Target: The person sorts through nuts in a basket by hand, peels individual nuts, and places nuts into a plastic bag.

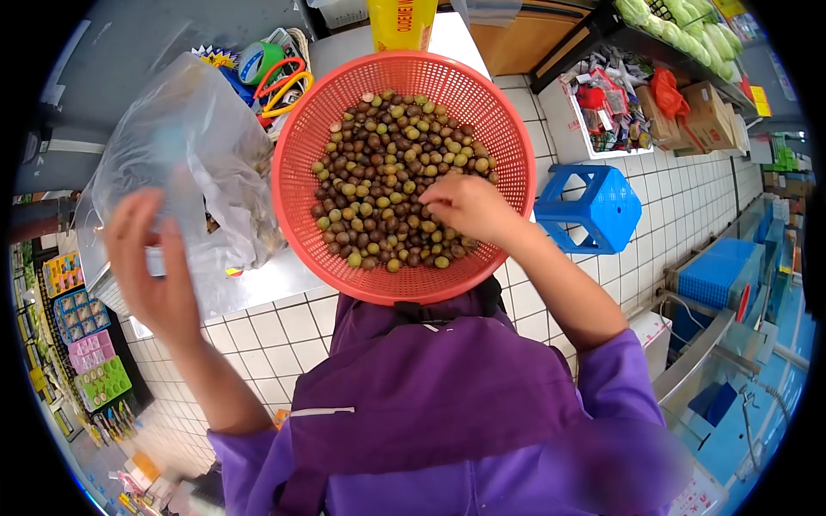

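A round red plastic basket (297, 176) rests at my lap, against the edge of a white table, and holds many small round green and brown fruits (379, 185). Over the right part of the fruits is my right hand (469, 206), its fingers curled together at the fruits; whatever they hold is too small to make out. My left hand (151, 267) is raised at the left, blurred, with thumb and fingers apart and nothing between them. Just beyond it lies a clear plastic bag (202, 146) with brownish contents, on the white table (297, 279).
Behind the bag, a small basket holds green tape (258, 62) and scissors with orange handles. A blue stool (594, 209) stands on the tiled floor at the right. Farther back are a white box of packets (568, 120), cardboard boxes (710, 120) and a vegetable crate.
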A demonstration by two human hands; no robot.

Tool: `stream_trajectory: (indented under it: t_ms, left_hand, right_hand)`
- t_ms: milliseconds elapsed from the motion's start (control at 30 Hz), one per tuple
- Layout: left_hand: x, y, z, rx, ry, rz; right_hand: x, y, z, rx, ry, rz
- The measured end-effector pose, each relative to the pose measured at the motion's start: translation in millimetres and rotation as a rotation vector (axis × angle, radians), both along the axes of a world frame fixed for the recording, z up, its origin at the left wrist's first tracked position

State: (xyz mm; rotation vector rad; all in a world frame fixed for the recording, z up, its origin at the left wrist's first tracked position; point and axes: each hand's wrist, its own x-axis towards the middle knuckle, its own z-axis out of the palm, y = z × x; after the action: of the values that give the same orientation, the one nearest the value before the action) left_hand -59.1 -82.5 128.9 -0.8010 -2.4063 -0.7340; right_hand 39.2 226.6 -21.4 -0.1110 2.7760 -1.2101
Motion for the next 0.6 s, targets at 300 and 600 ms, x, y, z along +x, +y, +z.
stream_trajectory:
  t_ms: [300, 600]
  left_hand:
    - [39.8, 100.0, -148.9, -0.354, -0.543, -0.600]
    - [39.7, 116.6, -174.5, -0.642, -0.525, -0.606]
  right_hand:
    - [6.1, -22.1, -1.6, 0.544, -0.168, 0.207]
    - [9.5, -17.0, -0.7, 0.583, -0.247, 0.252]
